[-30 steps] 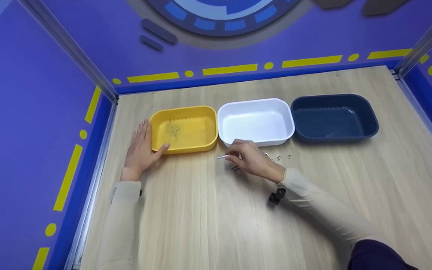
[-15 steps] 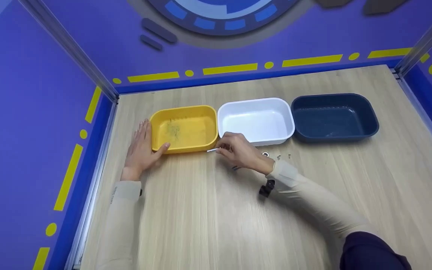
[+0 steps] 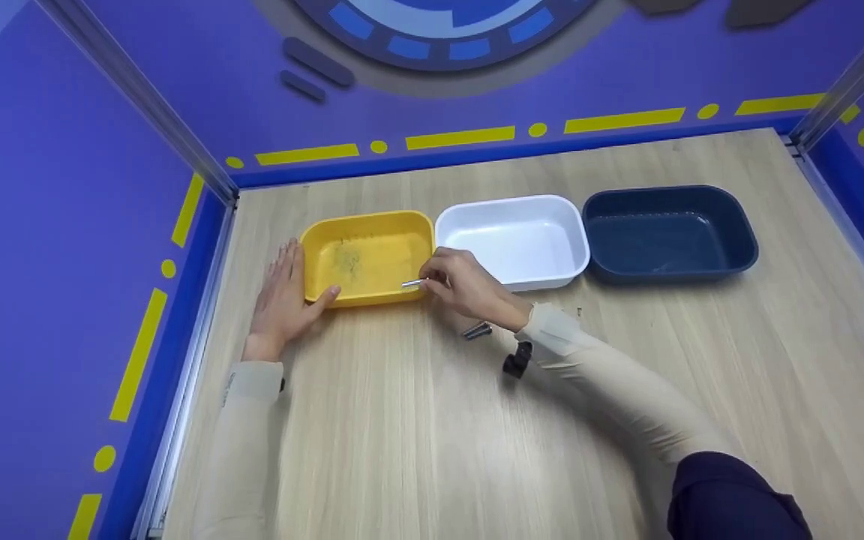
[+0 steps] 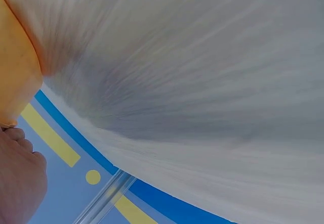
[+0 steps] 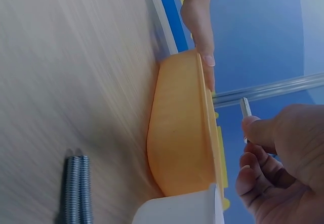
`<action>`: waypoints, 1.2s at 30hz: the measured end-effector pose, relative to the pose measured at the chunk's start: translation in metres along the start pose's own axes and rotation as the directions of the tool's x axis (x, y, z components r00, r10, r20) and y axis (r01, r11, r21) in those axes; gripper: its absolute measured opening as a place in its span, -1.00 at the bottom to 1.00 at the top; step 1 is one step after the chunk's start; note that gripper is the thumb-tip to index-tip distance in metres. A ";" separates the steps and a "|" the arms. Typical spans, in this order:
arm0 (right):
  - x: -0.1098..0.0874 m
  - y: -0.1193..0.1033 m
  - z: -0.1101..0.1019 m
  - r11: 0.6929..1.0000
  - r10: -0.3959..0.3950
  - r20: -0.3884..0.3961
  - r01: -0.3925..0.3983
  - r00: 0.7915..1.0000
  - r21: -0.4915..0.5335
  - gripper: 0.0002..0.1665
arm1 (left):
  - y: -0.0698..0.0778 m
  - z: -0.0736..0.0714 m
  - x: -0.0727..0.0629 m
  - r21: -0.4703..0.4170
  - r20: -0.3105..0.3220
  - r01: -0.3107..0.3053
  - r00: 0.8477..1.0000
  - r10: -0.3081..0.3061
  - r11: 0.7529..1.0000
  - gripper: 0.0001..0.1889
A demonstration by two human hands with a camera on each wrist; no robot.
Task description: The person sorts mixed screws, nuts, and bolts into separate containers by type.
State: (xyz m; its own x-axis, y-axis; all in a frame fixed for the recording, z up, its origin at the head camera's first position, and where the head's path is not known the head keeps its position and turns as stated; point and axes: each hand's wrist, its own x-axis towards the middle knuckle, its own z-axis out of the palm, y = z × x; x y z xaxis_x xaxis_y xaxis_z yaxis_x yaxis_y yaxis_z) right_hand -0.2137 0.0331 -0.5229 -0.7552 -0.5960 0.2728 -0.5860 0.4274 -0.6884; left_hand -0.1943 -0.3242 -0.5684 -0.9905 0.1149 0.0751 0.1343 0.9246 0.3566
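My right hand point(image 3: 466, 283) pinches a threaded metal bolt point(image 3: 412, 283) between thumb and fingers. The bolt point(image 5: 246, 107) is above the rim of the yellow bin point(image 3: 372, 298), near its front right corner; its head is hidden by the fingers. My left hand point(image 3: 279, 304) rests with straight fingers along the left side of that bin, its thumb at the front left corner. Small dark bits or marks are in the yellow bin, too small to tell apart. Two more bolts point(image 5: 78, 188) lie side by side on the table just below my right hand.
A white bin point(image 3: 514, 247) stands against the yellow one, and a dark blue bin point(image 3: 668, 274) is on its right. One tiny screw-like piece point(image 3: 579, 311) lies before them. Blue wall panels point(image 3: 447, 112) border the wooden table point(image 3: 372, 420).
My right hand has moved left and away from me, carrying the bolt from in front of the white bin to over the yellow bin's rim. The left hand has stayed put.
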 end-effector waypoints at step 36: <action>0.077 -0.003 0.020 0.981 0.191 0.051 -0.188 0.980 -0.053 -0.79 | -0.001 0.002 0.002 -0.004 -0.013 -0.005 1.000 0.005 1.000 0.19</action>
State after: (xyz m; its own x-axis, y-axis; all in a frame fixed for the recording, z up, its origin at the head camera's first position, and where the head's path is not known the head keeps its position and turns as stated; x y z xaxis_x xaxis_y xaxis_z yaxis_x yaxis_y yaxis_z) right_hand -0.2644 -0.0273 -0.5131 -0.8369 -0.5378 0.1016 -0.4483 0.5670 -0.6911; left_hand -0.1960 -0.3243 -0.5710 -0.9893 0.1150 0.0895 0.1398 0.9224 0.3600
